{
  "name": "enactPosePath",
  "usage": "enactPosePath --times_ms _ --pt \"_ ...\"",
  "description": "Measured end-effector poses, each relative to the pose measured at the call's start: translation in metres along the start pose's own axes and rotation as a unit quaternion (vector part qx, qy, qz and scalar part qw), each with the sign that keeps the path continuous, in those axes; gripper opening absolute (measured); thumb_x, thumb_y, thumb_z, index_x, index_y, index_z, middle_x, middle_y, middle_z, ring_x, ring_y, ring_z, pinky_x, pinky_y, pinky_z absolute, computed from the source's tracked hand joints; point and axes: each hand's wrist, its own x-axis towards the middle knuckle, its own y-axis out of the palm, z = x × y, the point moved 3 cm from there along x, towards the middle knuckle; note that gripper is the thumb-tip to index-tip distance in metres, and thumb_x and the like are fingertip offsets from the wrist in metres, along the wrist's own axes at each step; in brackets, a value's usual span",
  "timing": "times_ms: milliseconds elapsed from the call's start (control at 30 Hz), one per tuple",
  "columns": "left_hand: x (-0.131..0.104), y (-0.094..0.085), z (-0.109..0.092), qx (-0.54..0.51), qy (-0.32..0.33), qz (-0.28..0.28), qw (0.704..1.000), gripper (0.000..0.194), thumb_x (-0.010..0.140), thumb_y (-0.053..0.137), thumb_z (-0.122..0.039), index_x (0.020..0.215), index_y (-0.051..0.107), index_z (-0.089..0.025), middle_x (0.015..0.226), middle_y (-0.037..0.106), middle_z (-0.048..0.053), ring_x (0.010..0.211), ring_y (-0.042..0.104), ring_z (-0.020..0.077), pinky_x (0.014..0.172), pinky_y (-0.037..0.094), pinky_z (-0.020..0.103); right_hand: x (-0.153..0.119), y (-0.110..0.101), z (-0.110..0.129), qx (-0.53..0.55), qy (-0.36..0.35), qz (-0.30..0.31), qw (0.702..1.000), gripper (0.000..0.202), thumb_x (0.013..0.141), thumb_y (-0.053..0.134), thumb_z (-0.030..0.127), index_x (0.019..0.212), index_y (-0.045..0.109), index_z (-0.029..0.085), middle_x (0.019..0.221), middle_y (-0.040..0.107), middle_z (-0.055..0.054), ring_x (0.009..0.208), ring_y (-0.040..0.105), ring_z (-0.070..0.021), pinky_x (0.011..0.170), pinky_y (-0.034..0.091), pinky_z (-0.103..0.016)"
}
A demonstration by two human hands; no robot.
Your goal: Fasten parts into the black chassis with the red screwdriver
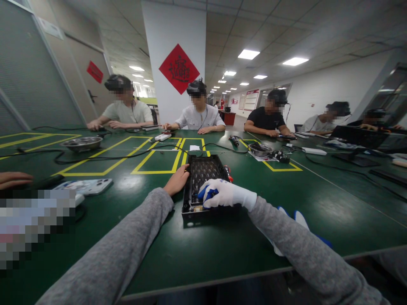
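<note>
A shallow black plastic case (205,169) lies on the green table in front of me, with rows of small shiny pieces inside. My bare left hand (178,178) grips its left edge, the fingertips partly hidden by the rim. Over the near right part of the case is my right hand (222,192), in a white glove with blue fingertips. Its fingers are curled down and pressed together; what they hold, if anything, is hidden. A small yellowish part (197,209) sits in the near end of the case. Against its right side is a red-and-black object (228,173), partly covered.
A second white-and-blue glove (302,222) lies beneath my right forearm. Metal bowls (82,144) (260,150), black cables (92,159) and a phone (87,187) are on the table. At left, another person's hand (14,179) shows. Several people sit opposite.
</note>
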Motion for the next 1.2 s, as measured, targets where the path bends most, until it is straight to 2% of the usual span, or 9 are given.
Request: enactPosePath --times_ms 100,267,400,767,1033,1200 --pt "-0.0001 -0.0003 -0.0008 0.002 -0.002 0.001 1.000 0.049 0.080 0.031 -0.023 0.127 0.040 -0.009 0.128 0.046 0.012 0.122 0.040 0.0224 0.105 0.028 0.039 -0.0004 -0.0011 0.0025 -0.012 -0.014 -0.016 1.000 0.017 0.065 0.067 0.027 0.076 0.067 0.015 0.092 0.064 -0.002 0.081 0.060 -0.0127 0.073 0.045 -0.021" --pt "0.0003 0.0001 -0.0004 0.006 -0.003 0.000 1.000 0.050 0.080 0.032 -0.023 0.127 0.040 -0.009 0.129 0.046 0.012 0.122 0.039 0.0221 0.106 0.027 0.038 0.0001 -0.0007 0.0000 -0.024 -0.010 0.005 1.000 0.019 0.065 0.067 0.032 0.076 0.068 0.016 0.097 0.063 -0.002 0.084 0.060 -0.0139 0.076 0.045 -0.021" --pt "0.0000 0.0005 -0.0002 0.008 -0.001 0.000 1.000 0.050 0.080 0.031 -0.023 0.127 0.040 -0.009 0.129 0.046 0.012 0.122 0.039 0.0221 0.105 0.027 0.039 0.0000 -0.0003 -0.0025 -0.016 0.009 0.011 1.000 0.025 0.066 0.066 0.035 0.082 0.068 0.017 0.097 0.063 -0.002 0.082 0.060 -0.0136 0.073 0.046 -0.021" --pt "0.0002 0.0006 0.0006 0.008 -0.004 0.001 1.000 0.050 0.080 0.031 -0.024 0.127 0.040 -0.010 0.130 0.045 0.011 0.122 0.039 0.0218 0.105 0.027 0.038 0.0013 0.0000 -0.0024 -0.021 -0.007 0.023 0.999 0.025 0.065 0.066 0.034 0.081 0.068 0.015 0.097 0.063 -0.003 0.081 0.060 -0.0132 0.073 0.046 -0.021" --pt "-0.0001 0.0002 0.0006 -0.002 -0.007 -0.004 1.000 0.050 0.079 0.033 -0.023 0.126 0.041 -0.010 0.129 0.047 0.011 0.121 0.040 0.0223 0.104 0.028 0.039 -0.0016 0.0000 0.0023 0.004 -0.007 -0.003 1.000 0.017 0.067 0.065 0.028 0.078 0.067 0.015 0.088 0.065 -0.002 0.076 0.060 -0.0122 0.068 0.046 -0.021" --pt "-0.0003 0.0002 -0.0003 0.001 -0.005 -0.002 1.000 0.050 0.079 0.032 -0.023 0.126 0.041 -0.010 0.128 0.047 0.012 0.121 0.041 0.0222 0.105 0.028 0.039 -0.0008 0.0008 -0.0026 -0.005 0.006 0.002 1.000 0.023 0.064 0.067 0.032 0.081 0.068 0.017 0.093 0.064 -0.002 0.076 0.060 -0.0125 0.068 0.046 -0.021"
